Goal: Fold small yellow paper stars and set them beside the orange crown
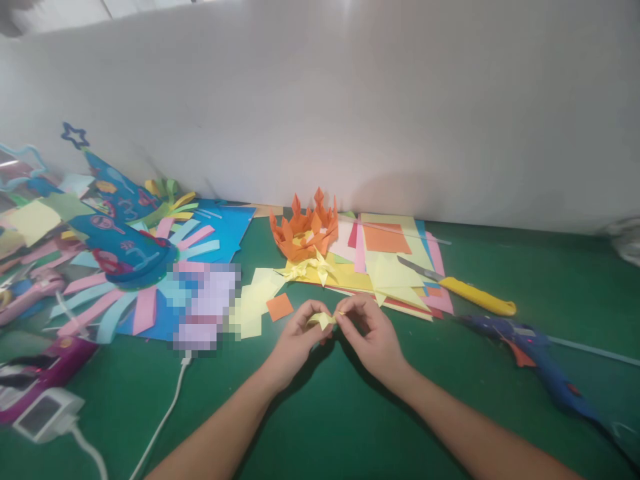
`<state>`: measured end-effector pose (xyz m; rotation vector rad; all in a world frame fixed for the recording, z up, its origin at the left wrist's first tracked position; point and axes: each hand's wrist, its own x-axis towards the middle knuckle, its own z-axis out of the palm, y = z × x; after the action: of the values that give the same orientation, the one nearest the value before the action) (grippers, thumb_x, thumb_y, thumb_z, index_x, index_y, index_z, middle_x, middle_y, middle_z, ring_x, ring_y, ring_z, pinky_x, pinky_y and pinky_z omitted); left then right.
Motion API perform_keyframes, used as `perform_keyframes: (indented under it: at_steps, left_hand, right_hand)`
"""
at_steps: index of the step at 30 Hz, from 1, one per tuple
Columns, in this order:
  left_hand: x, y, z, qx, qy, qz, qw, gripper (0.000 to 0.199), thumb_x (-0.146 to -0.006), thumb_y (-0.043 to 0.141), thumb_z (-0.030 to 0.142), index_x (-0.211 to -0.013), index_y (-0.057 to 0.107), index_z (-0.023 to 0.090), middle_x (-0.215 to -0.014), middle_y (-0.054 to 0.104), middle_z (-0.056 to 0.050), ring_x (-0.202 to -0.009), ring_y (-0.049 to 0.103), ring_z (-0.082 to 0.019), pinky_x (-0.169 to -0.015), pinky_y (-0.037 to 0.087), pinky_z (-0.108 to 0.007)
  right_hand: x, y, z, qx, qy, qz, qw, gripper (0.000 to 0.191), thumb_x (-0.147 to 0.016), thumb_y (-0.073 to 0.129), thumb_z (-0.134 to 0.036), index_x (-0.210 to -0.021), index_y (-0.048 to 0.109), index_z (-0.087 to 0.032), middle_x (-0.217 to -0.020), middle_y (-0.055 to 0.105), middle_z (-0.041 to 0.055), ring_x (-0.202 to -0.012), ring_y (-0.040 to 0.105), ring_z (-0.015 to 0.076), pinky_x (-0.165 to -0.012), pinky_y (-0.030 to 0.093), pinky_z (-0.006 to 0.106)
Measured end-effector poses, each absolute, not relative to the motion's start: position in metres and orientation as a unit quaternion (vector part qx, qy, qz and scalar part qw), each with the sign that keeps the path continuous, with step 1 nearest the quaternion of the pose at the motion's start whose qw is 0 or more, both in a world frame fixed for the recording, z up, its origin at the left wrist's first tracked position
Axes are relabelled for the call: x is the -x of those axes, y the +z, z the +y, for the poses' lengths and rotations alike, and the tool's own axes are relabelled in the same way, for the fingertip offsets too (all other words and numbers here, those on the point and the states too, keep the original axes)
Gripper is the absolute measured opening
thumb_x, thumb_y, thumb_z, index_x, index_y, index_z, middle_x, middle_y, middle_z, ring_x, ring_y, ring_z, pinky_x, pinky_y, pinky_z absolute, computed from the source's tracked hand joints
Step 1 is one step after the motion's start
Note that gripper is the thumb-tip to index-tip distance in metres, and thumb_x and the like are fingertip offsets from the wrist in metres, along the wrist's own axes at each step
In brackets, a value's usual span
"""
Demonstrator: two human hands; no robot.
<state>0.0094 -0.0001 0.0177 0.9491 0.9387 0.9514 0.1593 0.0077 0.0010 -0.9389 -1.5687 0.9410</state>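
Between my two hands is a small folded piece of yellow paper (pixel 324 320). My left hand (pixel 306 331) is closed around its body. The fingertips of my right hand (pixel 367 327) pinch its right end. Just beyond my fingers lie several yellow folded paper pieces (pixel 320 268), resting on yellow sheets. Behind them stands an orange folded paper crown (pixel 305 233) with pointed tips. A small orange paper square (pixel 279 307) lies to the left of my left hand.
On the right are a yellow utility knife (pixel 477 295), its blade out, and a blue glue gun (pixel 530 347). Coloured sheets (pixel 395 267) are stacked behind my right hand. Blue paper party hats (pixel 130 250), a magenta power strip (pixel 55 373) and a white cable (pixel 167 413) occupy the left.
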Motion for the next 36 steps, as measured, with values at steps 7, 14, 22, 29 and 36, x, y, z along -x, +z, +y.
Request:
perform_keyframes:
  at_steps: [7, 14, 22, 29, 36]
  left_hand:
    - [-0.011, 0.018, -0.001, -0.433, 0.409, 0.432, 0.677, 0.023, -0.076, 0.064, 0.036, -0.085, 0.051, 0.019, -0.065, 0.049, 0.005, -0.062, 0.044, -0.008, -0.061, 0.035, -0.020]
    - [-0.013, 0.009, 0.000, -0.453, 0.423, 0.471, 0.628, 0.027, -0.079, 0.059, 0.042, -0.082, 0.050, 0.017, -0.062, 0.052, 0.004, -0.056, 0.049, -0.008, -0.056, 0.040, -0.022]
    - [-0.014, 0.008, 0.001, -0.448, 0.434, 0.475, 0.620, 0.027, -0.077, 0.060, 0.041, -0.078, 0.051, 0.015, -0.060, 0.051, 0.004, -0.056, 0.050, -0.008, -0.056, 0.042, -0.020]
    - [-0.014, 0.009, -0.001, -0.480, 0.423, 0.500, 0.585, 0.018, -0.078, 0.059, 0.032, -0.077, 0.053, 0.015, -0.061, 0.052, 0.003, -0.056, 0.051, -0.008, -0.055, 0.042, -0.020]
    - [-0.014, 0.011, 0.002, -0.458, 0.440, 0.524, 0.568, 0.019, -0.076, 0.061, 0.031, -0.083, 0.052, 0.017, -0.063, 0.055, 0.004, -0.054, 0.051, -0.008, -0.050, 0.039, -0.018]
  right_hand:
    - [-0.159, 0.001, 0.009, 0.391, 0.425, -0.633, 0.515, 0.005, -0.089, 0.047, -0.019, -0.086, 0.047, -0.023, -0.081, 0.051, -0.0002, -0.072, 0.053, 0.0132, -0.066, 0.046, 0.026]
    - [-0.158, 0.003, 0.011, 0.395, 0.490, -0.588, 0.508, 0.012, -0.086, 0.055, -0.026, -0.093, 0.046, -0.024, -0.083, 0.053, -0.0006, -0.074, 0.055, 0.0121, -0.068, 0.047, 0.026]
    - [-0.156, 0.010, 0.010, 0.394, 0.541, -0.574, 0.472, 0.024, -0.081, 0.059, -0.029, -0.095, 0.041, -0.024, -0.082, 0.052, -0.0027, -0.066, 0.058, 0.0106, -0.066, 0.049, 0.026]
    - [-0.161, 0.009, 0.012, 0.407, 0.533, -0.576, 0.468, 0.022, -0.078, 0.062, -0.028, -0.082, 0.041, -0.022, -0.072, 0.046, -0.0048, -0.062, 0.051, 0.0101, -0.059, 0.044, 0.023]
    - [-0.163, 0.005, 0.016, 0.412, 0.547, -0.563, 0.463, 0.013, -0.082, 0.057, -0.031, -0.086, 0.049, -0.021, -0.072, 0.052, -0.0027, -0.064, 0.056, 0.0124, -0.063, 0.048, 0.027]
